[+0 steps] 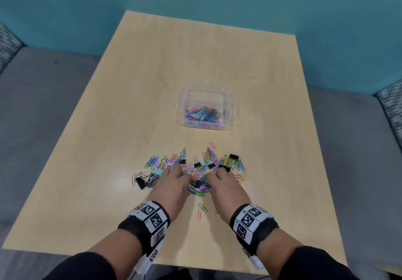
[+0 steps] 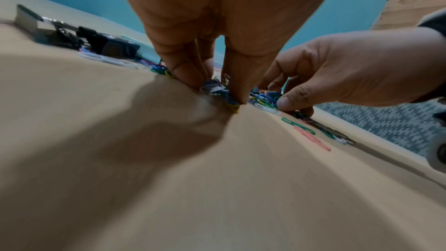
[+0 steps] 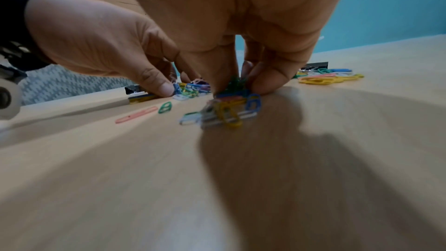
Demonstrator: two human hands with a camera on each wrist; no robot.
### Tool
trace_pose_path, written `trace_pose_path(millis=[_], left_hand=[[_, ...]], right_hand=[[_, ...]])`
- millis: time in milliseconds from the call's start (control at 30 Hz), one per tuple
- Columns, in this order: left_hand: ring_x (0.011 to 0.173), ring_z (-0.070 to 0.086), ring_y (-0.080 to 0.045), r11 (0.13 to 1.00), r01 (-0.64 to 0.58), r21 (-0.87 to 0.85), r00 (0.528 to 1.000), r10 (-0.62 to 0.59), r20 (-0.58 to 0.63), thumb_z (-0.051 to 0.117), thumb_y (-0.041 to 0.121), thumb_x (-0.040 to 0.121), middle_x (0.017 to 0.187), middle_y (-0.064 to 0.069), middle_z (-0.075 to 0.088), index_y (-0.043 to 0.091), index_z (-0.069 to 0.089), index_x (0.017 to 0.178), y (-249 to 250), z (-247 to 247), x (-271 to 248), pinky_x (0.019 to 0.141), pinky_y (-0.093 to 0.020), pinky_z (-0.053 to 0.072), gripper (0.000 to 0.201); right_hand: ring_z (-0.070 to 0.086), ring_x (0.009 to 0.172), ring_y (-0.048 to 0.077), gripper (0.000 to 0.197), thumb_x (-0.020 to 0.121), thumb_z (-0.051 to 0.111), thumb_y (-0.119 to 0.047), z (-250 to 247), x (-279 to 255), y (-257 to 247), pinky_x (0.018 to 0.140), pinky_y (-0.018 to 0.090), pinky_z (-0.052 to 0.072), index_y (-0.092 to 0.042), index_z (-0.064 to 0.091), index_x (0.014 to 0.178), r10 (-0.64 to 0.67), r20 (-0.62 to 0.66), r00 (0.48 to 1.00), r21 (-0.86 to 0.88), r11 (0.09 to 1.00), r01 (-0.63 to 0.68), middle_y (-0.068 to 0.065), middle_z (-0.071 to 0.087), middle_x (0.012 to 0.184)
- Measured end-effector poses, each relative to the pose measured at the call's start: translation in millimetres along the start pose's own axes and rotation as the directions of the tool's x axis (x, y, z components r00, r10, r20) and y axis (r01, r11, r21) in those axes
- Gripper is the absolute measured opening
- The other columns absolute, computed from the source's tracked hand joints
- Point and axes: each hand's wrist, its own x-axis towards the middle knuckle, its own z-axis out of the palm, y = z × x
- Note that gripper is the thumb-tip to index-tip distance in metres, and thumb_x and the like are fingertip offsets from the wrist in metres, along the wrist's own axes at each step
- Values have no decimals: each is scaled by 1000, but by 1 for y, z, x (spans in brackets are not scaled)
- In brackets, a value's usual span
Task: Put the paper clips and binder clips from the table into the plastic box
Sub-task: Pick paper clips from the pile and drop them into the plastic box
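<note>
A pile of coloured clips (image 1: pixel 196 172) is spread on the near half of the bench (image 1: pixel 108 127); paper clips and black, lilac and pale blue binder clips are mixed in it. The clear box (image 1: pixel 205 110) is set well beyond the pile, toward the middle of the bench; a layer of paper clips (image 1: pixel 205 115) is seen in it. Both hands are lowered into the pile, side by side; the left hand (image 1: pixel 171 181) is curled with its fingertips (image 2: pixel 185 75) pressed down among clips, and a small bunch is pinched between thumb and fingers; the right hand (image 1: pixel 226 184) is likewise curled, and a cluster of clips (image 3: pixel 229 110) is gathered under its fingertips (image 3: pixel 265 83) and thumb. A black binder clip (image 1: pixel 141 181) is seen at the pile's left edge, and another (image 1: pixel 233 156) at its far right. Two stray paper clips, one green (image 1: pixel 202 207) and one pink (image 1: pixel 199 214), are left between the wrists, nearer the body. Marker-printed bands are worn on both wrists.
</note>
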Motion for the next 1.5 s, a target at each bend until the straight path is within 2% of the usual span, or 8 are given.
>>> trace_pose_path(millis=[167,367,600,767,967,1133,1267,1500], left_hand=[[72,49,-23,998,-38,48,999,39,-33,70,12,75,83,-1,49,15,58,77,-7,5,0,59,-30,37,12],[63,48,-21,998,-23,58,1000,23,8,68,9,77,77,0,49,16,55,72,-7,1,-1,52,-29,33,15],[69,52,-21,997,49,-63,999,-48,25,54,16,89,87,0,50,12,60,83,-8,-8,1,60,-28,40,9],[75,53,-13,949,183,-258,983,-173,63,59,17,84,82,7,54,23,62,79,-13,-18,3,63,-23,37,8],[66,58,-10,851,317,-418,948,-285,139,62,13,75,72,7,61,31,59,68,-11,-26,10,61,-25,46,20],[76,49,-16,955,247,-167,967,-230,112,63,32,81,91,5,44,23,55,87,-5,-28,-2,65,-26,33,14],[87,51,-20,977,191,-93,974,-176,142,66,40,80,98,4,38,19,49,101,-1,-12,-16,70,-29,37,34],[82,55,-26,991,119,-59,992,-116,54,57,24,89,94,-1,47,16,52,96,4,0,-9,63,-32,38,11]], right_hand=[[34,71,19,43,65,67,5,2,-3,9,52,32,34,-21,38,82,-30,23,999,-11,999,30,2,43,88],[28,59,20,44,66,58,11,-6,-2,9,46,24,7,-21,28,72,-20,64,998,32,999,18,-3,30,77],[23,52,11,26,76,46,8,-21,6,8,45,29,14,-14,34,71,45,114,992,50,997,-51,-6,25,71],[51,68,25,16,80,44,3,-30,9,14,58,36,40,-12,48,75,86,163,983,142,984,-110,4,49,81],[44,63,9,15,79,49,-4,-39,11,25,57,26,37,-16,51,72,85,147,986,331,934,-130,-5,50,75],[46,66,13,8,86,52,-14,-41,3,25,59,31,41,-20,47,84,81,134,988,256,960,-113,-6,47,88],[46,88,17,46,84,60,-39,-29,-15,16,69,31,45,-30,35,122,73,211,975,120,988,-100,-6,33,113],[40,72,18,38,77,64,-2,-9,-6,10,56,33,43,-24,37,92,29,112,993,84,996,-39,-1,39,97]])
